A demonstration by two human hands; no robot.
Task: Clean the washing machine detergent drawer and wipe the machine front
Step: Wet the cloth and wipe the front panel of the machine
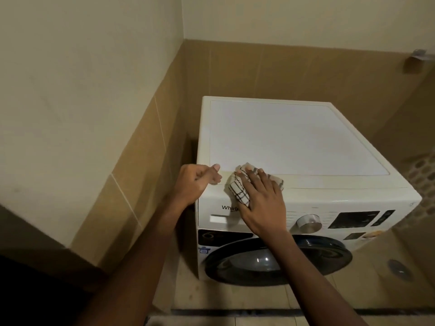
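At the washer's (294, 137) top front edge, the right hand (261, 198) presses flat-fingered on the cloth (237, 191), likely soft, limp, best bunched under the palm; the left hand (193, 182) rests loosely curled, empty.

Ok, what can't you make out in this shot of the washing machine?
Head view:
Brand lettering on the white detergent drawer front: its end is covered by the checked cloth and the right hand pressing it.
Black display panel: markings too small and blurred.
Dark round door: partly crossed by the right forearm; drum contents unreadable.
Metal wall fitting: cut off by the right edge.
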